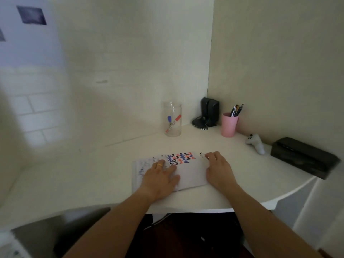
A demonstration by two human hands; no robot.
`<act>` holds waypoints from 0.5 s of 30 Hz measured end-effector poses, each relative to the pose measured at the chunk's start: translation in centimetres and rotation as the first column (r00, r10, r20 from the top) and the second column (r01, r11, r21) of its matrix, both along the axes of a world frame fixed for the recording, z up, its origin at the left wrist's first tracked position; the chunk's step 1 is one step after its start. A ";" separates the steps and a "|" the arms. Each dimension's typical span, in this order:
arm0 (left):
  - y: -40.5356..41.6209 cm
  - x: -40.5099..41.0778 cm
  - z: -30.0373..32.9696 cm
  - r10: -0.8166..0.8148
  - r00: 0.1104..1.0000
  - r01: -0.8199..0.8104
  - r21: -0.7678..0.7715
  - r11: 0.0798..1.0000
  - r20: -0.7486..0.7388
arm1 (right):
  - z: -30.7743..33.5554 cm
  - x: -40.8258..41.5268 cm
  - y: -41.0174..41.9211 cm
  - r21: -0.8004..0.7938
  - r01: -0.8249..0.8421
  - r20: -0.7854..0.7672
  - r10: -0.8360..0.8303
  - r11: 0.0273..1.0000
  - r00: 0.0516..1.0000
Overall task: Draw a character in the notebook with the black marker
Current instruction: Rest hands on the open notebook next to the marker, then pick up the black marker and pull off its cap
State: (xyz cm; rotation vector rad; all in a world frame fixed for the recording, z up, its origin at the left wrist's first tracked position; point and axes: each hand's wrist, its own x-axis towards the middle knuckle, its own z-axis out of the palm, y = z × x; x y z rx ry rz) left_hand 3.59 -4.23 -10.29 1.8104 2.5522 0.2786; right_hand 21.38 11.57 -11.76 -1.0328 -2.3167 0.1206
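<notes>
An open white paper notebook (188, 174) is lying on the white curved desk (242, 183), at centre. Rows of small black, red and blue characters are filling the upper part of its right-hand page; the lower part is showing blank. The left-hand page is carrying faint bluish marks, too blurred to read.

The left hand (160, 175), wearing a gold ring, is pressing flat on the notebook's middle, fingers spread, gripping nothing. The right hand (218, 168) is resting at the notebook's 3 o'clock edge with its grip curled around a slim white-bodied black marker (203, 156), whose dark end is pointing toward 11 o'clock just beyond the page's top corner. Whether the marker is capped I cannot tell.

At the notebook's 12 o'clock, a clear cylindrical jar (172, 120) is holding a red marker and a blue marker, both leaning. At 1 o'clock, a pink plastic cup (229, 125) is holding several dark pens. Between them, a small black speaker with cable (207, 114) is sitting in the corner.

A small white object (256, 143) at 2 o'clock is hard to identify. A black rectangular box (303, 157) at 3 o'clock is blurred.
</notes>
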 end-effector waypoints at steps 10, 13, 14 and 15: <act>4.7 -5.5 2.1 -0.149 0.989 0.148 -0.101 0.984 -0.007 | 0.7 -1.6 1.4 0.052 0.025 0.024 -0.026 0.998 0.999; 7.8 -7.3 2.4 -0.184 0.983 0.179 -0.116 0.977 -0.031 | 3.0 -4.3 2.6 -0.089 0.005 -0.122 -0.016 0.996 0.992; 8.7 -7.8 2.5 -0.193 0.980 0.187 -0.107 0.977 -0.051 | 3.9 -5.3 3.1 -0.177 -0.014 -0.193 -0.021 0.984 0.981; 9.6 -8.2 2.7 -0.200 0.978 0.194 -0.092 0.977 -0.058 | 4.7 -6.3 3.6 -0.280 -0.058 -0.278 -0.023 0.958 0.960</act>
